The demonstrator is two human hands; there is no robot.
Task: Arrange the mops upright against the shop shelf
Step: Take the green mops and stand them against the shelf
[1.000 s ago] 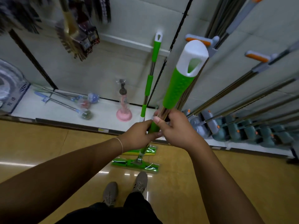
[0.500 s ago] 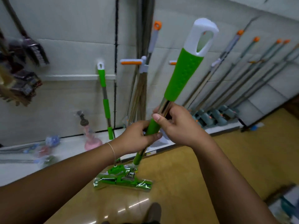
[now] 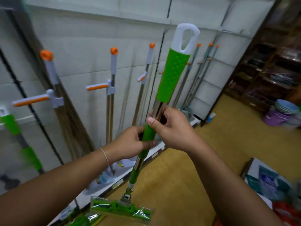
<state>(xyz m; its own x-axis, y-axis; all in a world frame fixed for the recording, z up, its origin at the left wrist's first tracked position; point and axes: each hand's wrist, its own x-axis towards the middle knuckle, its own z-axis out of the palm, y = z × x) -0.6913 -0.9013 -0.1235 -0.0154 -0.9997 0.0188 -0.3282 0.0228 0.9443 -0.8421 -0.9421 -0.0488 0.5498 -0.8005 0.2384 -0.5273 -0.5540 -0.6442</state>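
Observation:
I hold a green mop (image 3: 173,75) nearly upright in front of me; it has a white looped top and a steel shaft. My left hand (image 3: 130,143) grips its green collar. Just above, my right hand (image 3: 171,128) grips the steel shaft. The mop's flat green head (image 3: 122,208), wrapped in plastic, rests on the floor by the shelf base. A second green mop (image 3: 16,129) leans against the white shelf (image 3: 81,38) at the far left, blurred. Several orange-tipped mops (image 3: 112,82) stand along the shelf wall.
The low white shelf base (image 3: 153,154) runs diagonally along the yellow floor. Another wrapped green mop head (image 3: 84,220) lies at the bottom edge. Purple and blue basins (image 3: 280,115) are stacked at the right, before dark shelves (image 3: 263,66). Packaged goods (image 3: 268,183) sit at the lower right.
The view has swung to the right along the shelf. The held mop has tilted more upright. Both hands keep their hold on the shaft.

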